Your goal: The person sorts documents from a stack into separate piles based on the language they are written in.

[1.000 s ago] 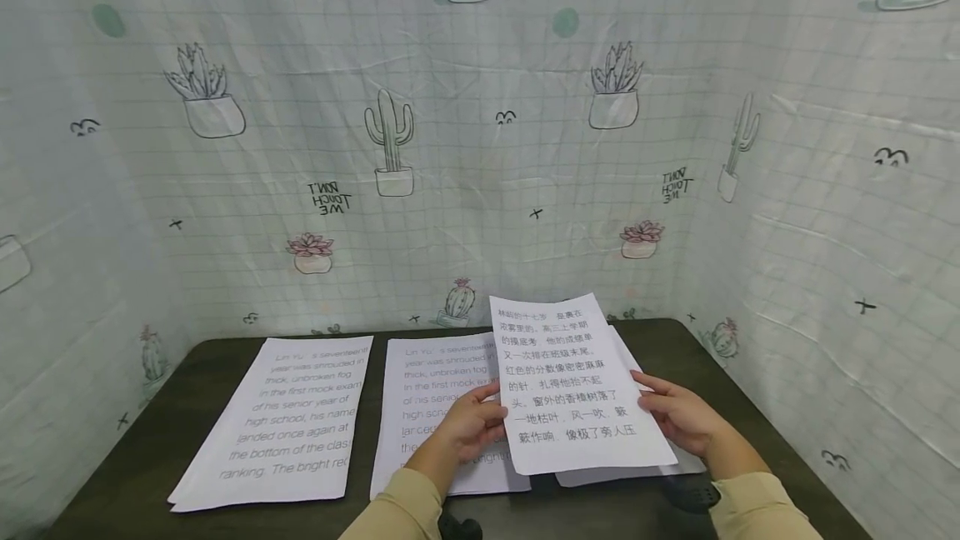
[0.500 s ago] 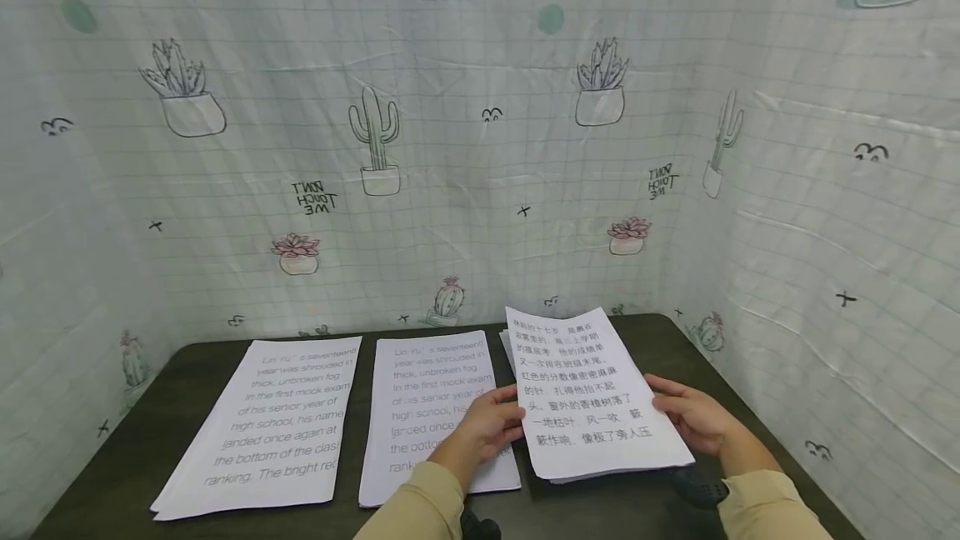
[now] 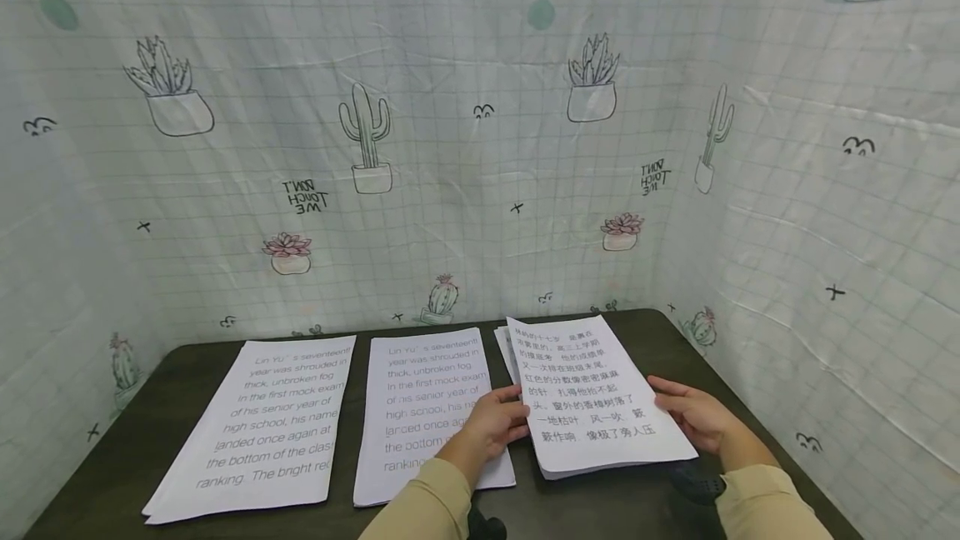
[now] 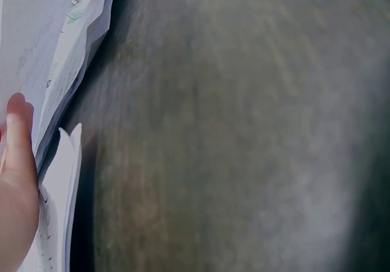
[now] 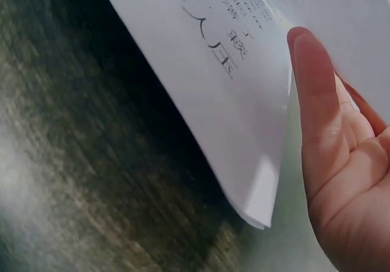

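A white sheet of paper (image 3: 585, 390) with printed Chinese characters lies over a paper stack on the right of the dark table, a corner of lower sheets (image 3: 504, 348) showing at its upper left. My left hand (image 3: 493, 423) holds the sheet's left edge, its wrist crossing the middle paper stack. On the opposite edge, my right hand (image 3: 697, 417) holds the paper between thumb and fingers. The right wrist view shows the right thumb (image 5: 317, 95) along the paper's edge. In the left wrist view, part of the left hand (image 4: 18, 186) is beside overlapping papers.
A middle stack (image 3: 416, 398) and a left stack (image 3: 262, 423), both with English print, lie on the dark table (image 3: 97, 440). Cactus-patterned cloth (image 3: 465, 157) hangs behind and at both sides.
Both hands have lowered the Chinese-printed sheet onto the right stack, shifting it slightly right and lining it up over the papers beneath. The head view has turned a little to the right.
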The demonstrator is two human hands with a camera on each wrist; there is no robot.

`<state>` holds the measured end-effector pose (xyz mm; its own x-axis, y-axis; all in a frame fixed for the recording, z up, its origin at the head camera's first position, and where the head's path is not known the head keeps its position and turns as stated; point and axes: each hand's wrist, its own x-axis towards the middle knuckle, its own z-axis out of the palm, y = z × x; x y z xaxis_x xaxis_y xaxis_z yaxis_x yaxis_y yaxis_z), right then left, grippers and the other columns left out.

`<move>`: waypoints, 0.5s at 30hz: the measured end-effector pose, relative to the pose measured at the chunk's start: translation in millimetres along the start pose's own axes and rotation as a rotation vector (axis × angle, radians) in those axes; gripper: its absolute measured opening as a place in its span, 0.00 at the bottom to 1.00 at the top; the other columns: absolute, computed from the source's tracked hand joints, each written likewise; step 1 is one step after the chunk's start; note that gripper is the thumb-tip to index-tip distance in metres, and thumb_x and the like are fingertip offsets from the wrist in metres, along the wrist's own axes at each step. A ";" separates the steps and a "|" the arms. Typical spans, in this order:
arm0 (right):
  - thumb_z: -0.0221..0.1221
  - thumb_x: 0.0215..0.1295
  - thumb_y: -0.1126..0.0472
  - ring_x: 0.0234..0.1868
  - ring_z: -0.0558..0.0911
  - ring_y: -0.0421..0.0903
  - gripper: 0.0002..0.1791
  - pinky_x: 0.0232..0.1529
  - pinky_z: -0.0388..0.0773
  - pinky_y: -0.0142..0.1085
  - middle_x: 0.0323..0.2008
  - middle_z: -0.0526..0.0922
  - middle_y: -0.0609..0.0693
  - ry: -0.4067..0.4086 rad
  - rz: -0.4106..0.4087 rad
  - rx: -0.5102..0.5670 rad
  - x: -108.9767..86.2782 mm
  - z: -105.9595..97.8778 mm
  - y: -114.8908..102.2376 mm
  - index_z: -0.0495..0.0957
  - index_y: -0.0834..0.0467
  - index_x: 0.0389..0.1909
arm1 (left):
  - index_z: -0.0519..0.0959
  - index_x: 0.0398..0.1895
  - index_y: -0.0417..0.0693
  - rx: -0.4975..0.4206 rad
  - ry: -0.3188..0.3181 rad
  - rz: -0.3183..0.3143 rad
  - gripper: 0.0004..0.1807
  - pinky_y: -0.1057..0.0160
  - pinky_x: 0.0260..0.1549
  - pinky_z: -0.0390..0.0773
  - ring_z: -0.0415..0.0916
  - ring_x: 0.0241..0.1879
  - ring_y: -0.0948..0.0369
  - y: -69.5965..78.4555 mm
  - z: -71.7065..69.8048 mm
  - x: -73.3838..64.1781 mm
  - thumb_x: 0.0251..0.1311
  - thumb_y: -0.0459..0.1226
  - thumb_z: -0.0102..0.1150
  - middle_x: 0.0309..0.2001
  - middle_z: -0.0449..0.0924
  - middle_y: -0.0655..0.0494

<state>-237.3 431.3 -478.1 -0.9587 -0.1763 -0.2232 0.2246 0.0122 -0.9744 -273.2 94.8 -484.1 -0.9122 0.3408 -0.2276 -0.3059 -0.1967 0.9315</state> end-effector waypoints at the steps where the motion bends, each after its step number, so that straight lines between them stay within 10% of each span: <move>1: 0.51 0.73 0.64 0.42 0.86 0.41 0.35 0.42 0.85 0.39 0.42 0.85 0.41 0.008 0.001 -0.012 0.0 0.2 -0.3 0.49 0.66 0.75 | 0.65 0.67 0.31 0.001 -0.002 0.000 0.31 0.60 0.41 0.83 0.81 0.38 0.60 -0.1 0.2 0.0 0.58 0.22 0.55 0.48 0.82 0.42; 15: 0.49 0.74 0.63 0.39 0.85 0.41 0.38 0.39 0.84 0.39 0.41 0.85 0.43 0.125 0.062 -0.111 -1.6 2.4 2.7 0.40 0.70 0.75 | 0.61 0.68 0.26 -0.042 -0.012 0.003 0.32 0.54 0.47 0.84 0.81 0.36 0.59 1.3 -1.5 -1.4 0.58 0.20 0.55 0.52 0.78 0.35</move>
<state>-234.7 429.3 -480.3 -0.9594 -0.0483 -0.2779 0.2699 0.1290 -0.9542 -272.7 92.6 -483.0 -0.9100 0.3507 -0.2213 -0.3146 -0.2360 0.9194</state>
